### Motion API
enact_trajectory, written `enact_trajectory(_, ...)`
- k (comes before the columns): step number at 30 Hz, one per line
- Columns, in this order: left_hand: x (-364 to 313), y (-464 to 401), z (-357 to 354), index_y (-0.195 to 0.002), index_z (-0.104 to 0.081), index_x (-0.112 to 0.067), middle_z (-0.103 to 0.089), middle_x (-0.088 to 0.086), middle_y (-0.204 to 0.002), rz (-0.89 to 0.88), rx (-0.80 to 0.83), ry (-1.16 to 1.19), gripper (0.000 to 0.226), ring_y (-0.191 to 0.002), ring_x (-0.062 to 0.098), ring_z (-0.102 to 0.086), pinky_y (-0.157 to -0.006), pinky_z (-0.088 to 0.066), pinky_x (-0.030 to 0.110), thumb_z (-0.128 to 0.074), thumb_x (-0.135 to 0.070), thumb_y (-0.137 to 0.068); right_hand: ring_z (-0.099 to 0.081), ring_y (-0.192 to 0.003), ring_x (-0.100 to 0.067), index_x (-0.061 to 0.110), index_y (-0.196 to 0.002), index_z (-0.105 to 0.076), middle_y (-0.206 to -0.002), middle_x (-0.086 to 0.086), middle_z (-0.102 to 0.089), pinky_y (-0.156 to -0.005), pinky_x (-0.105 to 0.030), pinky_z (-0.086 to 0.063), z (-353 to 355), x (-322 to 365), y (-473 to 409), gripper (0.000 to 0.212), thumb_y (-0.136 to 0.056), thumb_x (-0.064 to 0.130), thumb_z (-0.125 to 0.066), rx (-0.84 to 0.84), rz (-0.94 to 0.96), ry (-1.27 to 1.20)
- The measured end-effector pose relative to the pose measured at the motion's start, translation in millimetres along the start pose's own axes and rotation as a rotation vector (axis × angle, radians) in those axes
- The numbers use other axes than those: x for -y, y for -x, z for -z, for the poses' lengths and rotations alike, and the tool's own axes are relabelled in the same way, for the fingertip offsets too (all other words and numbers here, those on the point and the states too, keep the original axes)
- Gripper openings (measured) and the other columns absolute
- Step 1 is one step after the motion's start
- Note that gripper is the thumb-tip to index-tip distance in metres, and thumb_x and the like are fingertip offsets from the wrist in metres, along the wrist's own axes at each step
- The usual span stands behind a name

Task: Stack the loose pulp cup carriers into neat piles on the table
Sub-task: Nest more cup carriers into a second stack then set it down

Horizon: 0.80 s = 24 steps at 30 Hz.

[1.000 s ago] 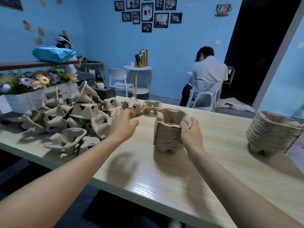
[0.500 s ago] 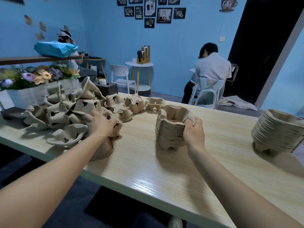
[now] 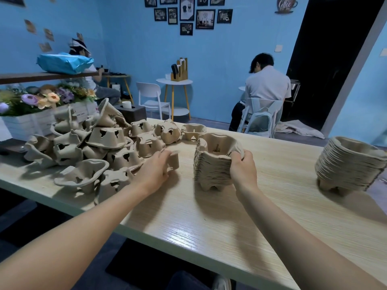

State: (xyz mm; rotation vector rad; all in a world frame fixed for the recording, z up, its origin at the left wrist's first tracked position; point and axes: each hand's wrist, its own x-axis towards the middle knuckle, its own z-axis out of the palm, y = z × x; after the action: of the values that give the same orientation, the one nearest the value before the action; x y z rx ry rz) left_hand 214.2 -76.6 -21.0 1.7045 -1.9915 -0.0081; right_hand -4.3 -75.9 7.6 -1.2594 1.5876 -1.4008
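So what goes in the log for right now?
left hand: grips loose carrier | right hand: holds middle stack | table

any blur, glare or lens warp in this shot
Head view: the left hand and the carrier it holds are motion-blurred; the right hand on the middle stack is sharper; ceiling light glares off the table near its front edge; the wide lens bows the door frame.
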Motion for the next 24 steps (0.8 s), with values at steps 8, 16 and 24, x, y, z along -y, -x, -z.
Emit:
enact_trajectory(8,8,3,-2,-0.118,-0.057,-0.017,-0.054,0.002,-0.118,-0.133,-0.009,-0.031,0.042,-0.108,0.019,-0.050,-0.092,-0.041,0.033,-0.056,-0.045,-0.087,-0.047,-0.098,-0.021,0.011,-0.124,-0.046,-0.114,-0.008,-0.052,-0.079,-0.033,-0.036,0,-2,-2,0.031,-0.098,0.025,-0.037,0.001,0.017,0.005)
enact_trajectory(16,16,-9,10,-0.125,-0.042,-0.001,-0.050,0.020,-0.127,0.500,0.151,-0.077,0.046,-0.111,0.034,-0.052,-0.082,-0.043,0.036,-0.055,-0.030,-0.092,-0.048,-0.102,-0.022,0.011,-0.125,-0.046,-0.116,-0.009,-0.053,-0.084,-0.037,-0.041,1,-3,-4,0.033,-0.099,0.028,-0.034,0.002,0.021,0.012)
enact_trajectory(24,19,-21,29,-0.107,-0.058,-0.004,-0.067,0.012,-0.081,0.561,-0.120,0.504,0.031,-0.071,0.024,-0.067,-0.077,-0.057,0.043,-0.067,-0.010,-0.079,-0.046,-0.104,-0.021,0.007,-0.126,-0.050,-0.119,-0.009,-0.054,-0.088,-0.036,-0.037,3,-5,-6,0.043,-0.103,0.034,-0.026,0.001,0.042,0.017)
